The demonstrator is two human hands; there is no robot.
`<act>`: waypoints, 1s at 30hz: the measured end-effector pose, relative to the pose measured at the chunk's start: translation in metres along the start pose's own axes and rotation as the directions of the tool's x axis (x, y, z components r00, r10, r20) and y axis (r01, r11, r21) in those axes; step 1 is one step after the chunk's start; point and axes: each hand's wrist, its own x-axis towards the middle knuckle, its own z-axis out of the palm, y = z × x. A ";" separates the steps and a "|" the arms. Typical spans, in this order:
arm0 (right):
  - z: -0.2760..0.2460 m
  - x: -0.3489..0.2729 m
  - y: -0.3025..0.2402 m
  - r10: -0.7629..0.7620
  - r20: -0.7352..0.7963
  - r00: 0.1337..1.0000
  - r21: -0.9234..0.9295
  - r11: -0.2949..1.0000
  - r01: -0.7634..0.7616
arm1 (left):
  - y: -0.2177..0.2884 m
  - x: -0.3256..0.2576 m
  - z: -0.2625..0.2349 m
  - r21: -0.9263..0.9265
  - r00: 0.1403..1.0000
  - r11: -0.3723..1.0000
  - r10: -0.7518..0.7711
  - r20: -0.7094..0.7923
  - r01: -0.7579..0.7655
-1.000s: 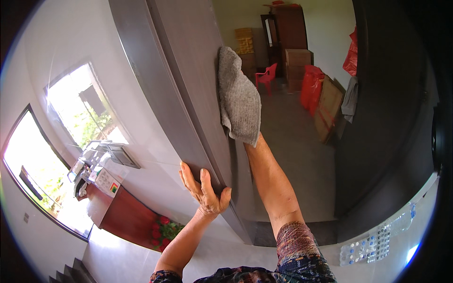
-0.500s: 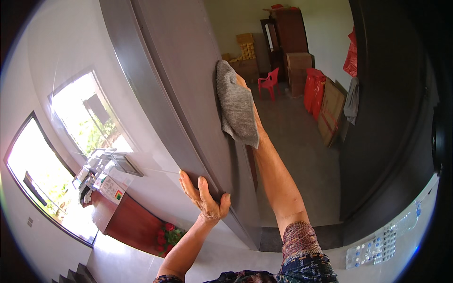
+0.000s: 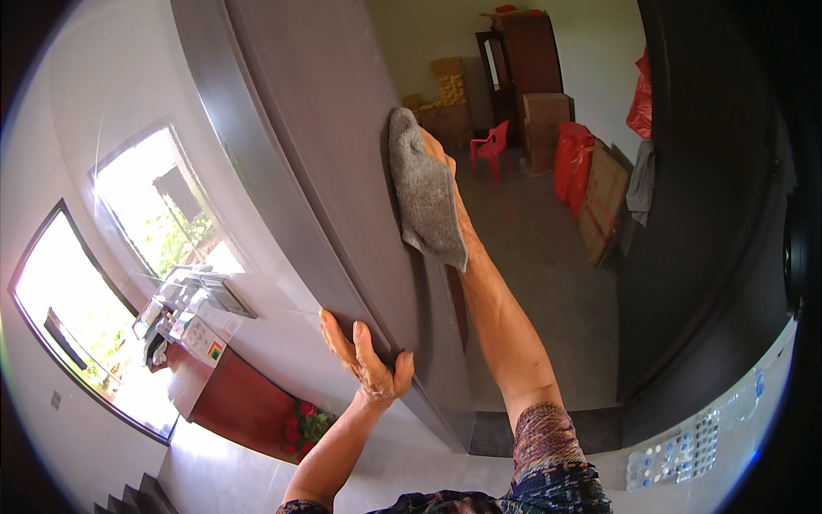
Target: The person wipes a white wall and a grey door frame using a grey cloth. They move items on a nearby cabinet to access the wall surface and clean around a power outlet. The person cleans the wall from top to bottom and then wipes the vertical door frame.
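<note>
A grey cloth [image 3: 428, 197] lies pressed against the inner face of a dark grey door frame [image 3: 317, 111]. My right hand [image 3: 437, 150] is closed on the cloth from behind, its fingers mostly covered by it. The lower end of the cloth hangs loose over my wrist. Lower down, my left hand [image 3: 372, 364] rests on the outer edge of the frame, fingers spread and thumb apart, holding nothing.
Right of the doorway is a dark door panel [image 3: 711, 214]. The room beyond holds a red plastic chair [image 3: 491, 150], stacked cartons [image 3: 546, 128] and a flat cardboard box [image 3: 602, 206]. Left stands a reddish-brown cabinet [image 3: 240, 407] beside red flowers [image 3: 301, 428]. Packed bottles [image 3: 676, 458] lie lower right.
My right hand and the cloth have shifted very slightly left on the frame. My left hand keeps its place on the frame's edge, with only a slight shift in view.
</note>
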 end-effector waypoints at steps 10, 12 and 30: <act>0.029 -0.066 -0.007 -0.087 -0.155 0.984 0.038 0.995 0.094 | -0.001 -0.003 0.003 -0.016 1.000 0.999 -0.028 0.000 0.028; 0.033 -0.065 -0.026 -0.234 -0.136 0.963 -0.120 0.968 0.219 | -0.003 -0.005 0.000 0.006 1.000 1.000 -0.026 0.010 0.026; 0.011 0.026 0.007 -0.447 -0.156 0.881 -0.479 0.814 0.329 | 0.001 0.000 -0.001 0.007 0.999 1.000 -0.020 0.030 0.019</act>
